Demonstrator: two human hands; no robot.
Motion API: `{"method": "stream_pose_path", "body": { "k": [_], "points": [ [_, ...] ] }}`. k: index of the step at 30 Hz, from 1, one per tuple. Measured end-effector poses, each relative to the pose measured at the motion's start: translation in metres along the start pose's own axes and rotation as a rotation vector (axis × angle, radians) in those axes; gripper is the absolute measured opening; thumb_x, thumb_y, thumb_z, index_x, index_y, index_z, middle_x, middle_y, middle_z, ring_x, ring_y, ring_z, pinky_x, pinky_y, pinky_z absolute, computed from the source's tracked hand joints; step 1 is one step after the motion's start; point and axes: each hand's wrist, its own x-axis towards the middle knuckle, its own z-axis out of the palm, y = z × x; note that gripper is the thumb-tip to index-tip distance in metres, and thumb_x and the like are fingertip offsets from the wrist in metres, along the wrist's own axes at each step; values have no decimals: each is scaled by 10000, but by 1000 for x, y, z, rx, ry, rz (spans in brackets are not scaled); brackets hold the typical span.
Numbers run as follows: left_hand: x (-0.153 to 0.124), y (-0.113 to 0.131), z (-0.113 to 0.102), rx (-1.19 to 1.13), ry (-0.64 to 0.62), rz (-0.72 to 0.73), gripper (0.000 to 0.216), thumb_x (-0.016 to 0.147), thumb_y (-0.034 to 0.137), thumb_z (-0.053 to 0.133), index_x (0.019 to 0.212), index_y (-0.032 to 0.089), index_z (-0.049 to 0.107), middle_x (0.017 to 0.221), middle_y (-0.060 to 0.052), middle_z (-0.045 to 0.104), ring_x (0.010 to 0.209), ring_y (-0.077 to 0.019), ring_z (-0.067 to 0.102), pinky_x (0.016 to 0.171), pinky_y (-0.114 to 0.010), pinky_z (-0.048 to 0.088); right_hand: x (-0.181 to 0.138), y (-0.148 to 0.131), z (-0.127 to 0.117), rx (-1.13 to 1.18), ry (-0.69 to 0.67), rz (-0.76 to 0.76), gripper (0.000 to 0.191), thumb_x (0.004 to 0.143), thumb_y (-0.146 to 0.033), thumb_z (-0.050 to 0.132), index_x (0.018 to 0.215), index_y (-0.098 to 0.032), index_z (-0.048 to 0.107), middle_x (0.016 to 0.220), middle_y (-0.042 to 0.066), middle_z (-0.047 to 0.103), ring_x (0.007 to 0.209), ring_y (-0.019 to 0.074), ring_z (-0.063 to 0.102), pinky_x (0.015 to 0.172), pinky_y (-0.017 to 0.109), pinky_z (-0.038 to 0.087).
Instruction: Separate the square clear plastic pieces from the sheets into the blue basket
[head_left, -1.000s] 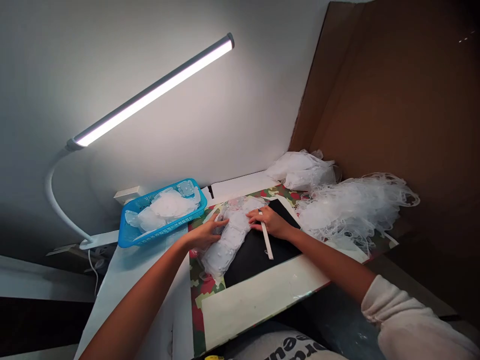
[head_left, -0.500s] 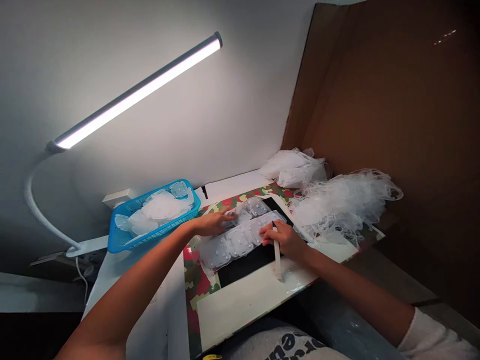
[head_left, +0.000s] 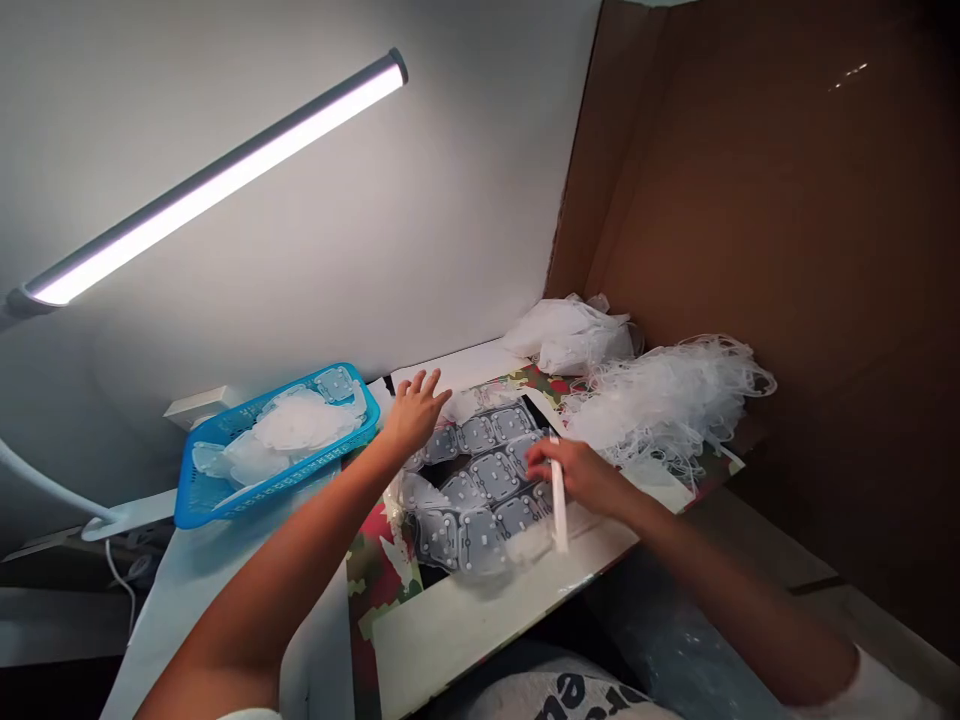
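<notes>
A translucent sheet of moulded square parts [head_left: 480,480] lies spread flat over a black mat [head_left: 450,470] on a camouflage-patterned board [head_left: 382,580]. My left hand [head_left: 415,410] hovers over the sheet's far left corner, fingers spread apart, holding nothing. My right hand [head_left: 577,475] rests on the sheet's right edge, blurred by motion, closed round a thin white stick [head_left: 557,495] that points toward me.
A blue basket [head_left: 202,490] holding translucent parts stands at the left. A tangle of white plastic trimmings [head_left: 667,400] and a white bag [head_left: 570,335] lie at the back right. Brown cardboard [head_left: 750,200] walls the right side. A lit lamp bar [head_left: 217,180] hangs overhead.
The bunched sheet has been unfolded flat across the black mat. My left hand lifted off it and opened; my right hand slid right with the stick.
</notes>
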Motion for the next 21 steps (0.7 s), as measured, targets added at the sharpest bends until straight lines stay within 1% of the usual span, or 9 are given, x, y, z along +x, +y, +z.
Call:
{"method": "stream_pose_path", "body": {
  "k": [2, 4, 6, 8, 10, 12, 15, 17, 21],
  "points": [
    [-24, 9, 2, 26, 52, -101, 420, 936, 180, 398, 1340, 175, 512, 1404, -196, 458, 1301, -344, 418, 1022, -466, 348, 41, 10, 3, -3, 80, 95, 132, 886, -336, 627, 875, -211, 669, 829, 33, 720, 740, 189, 657, 676, 287, 486],
    [-50, 13, 6, 34, 53, -230, 459, 973, 343, 367, 1341, 93, 477, 1191, -235, 572, 1094, -349, 566, 862, -433, 454, 83, 17, 16, -87, 106, 155, 168, 902, -361, 607, 894, -207, 672, 869, 41, 726, 805, 190, 666, 714, 276, 480],
    [-75, 14, 11, 23, 17, -366, 624, 968, 491, 342, 1385, 31, 405, 1017, -220, 621, 928, -348, 617, 761, -425, 483, 119, 20, 36, -184, 112, 218, 223, 893, -408, 620, 969, -204, 667, 945, 68, 725, 895, 210, 664, 766, 286, 469],
    [-94, 13, 18, 17, 26, -446, 717, 943, 554, 375, 1434, 33, 348, 1017, -214, 618, 954, -364, 603, 785, -446, 480, 145, 21, 57, -232, 124, 252, 330, 845, -462, 670, 1019, -182, 659, 1007, 124, 707, 983, 262, 641, 812, 327, 451],
    [-108, 11, 26, -24, 98, -457, 702, 925, 538, 438, 1454, 86, 346, 1143, -219, 566, 1076, -377, 549, 864, -465, 460, 159, 22, 74, -249, 135, 270, 371, 805, -480, 707, 992, -163, 663, 1017, 157, 692, 1029, 301, 615, 845, 362, 426],
    [-118, 9, 34, -172, 169, -455, 682, 909, 510, 488, 1452, 120, 352, 1210, -200, 503, 1130, -354, 513, 907, -458, 452, 166, 24, 85, -248, 142, 271, 303, 821, -451, 697, 924, -168, 666, 999, 141, 692, 1038, 296, 602, 865, 367, 395],
    [-125, 3, 44, -506, 205, -463, 664, 857, 420, 583, 1423, 149, 366, 1095, -118, 503, 1018, -272, 557, 877, -422, 488, 172, 31, 89, -221, 153, 255, 181, 857, -365, 664, 871, -185, 657, 962, 90, 699, 1017, 254, 592, 862, 340, 356],
    [-124, -1, 45, -621, 267, -442, 560, 832, 308, 598, 1358, 188, 446, 1018, -70, 501, 936, -230, 570, 850, -399, 506, 179, 35, 88, -194, 160, 253, 138, 848, -321, 669, 870, -186, 647, 944, 74, 702, 996, 237, 588, 841, 322, 342],
    [-116, -8, 37, -405, 470, -343, 334, 895, 163, 446, 1187, 202, 604, 1074, -105, 494, 995, -238, 553, 856, -393, 502, 201, 36, 83, -110, 197, 276, 96, 833, -268, 659, 847, -183, 618, 881, 58, 700, 908, 212, 598, 782, 298, 343]
  ]
}}
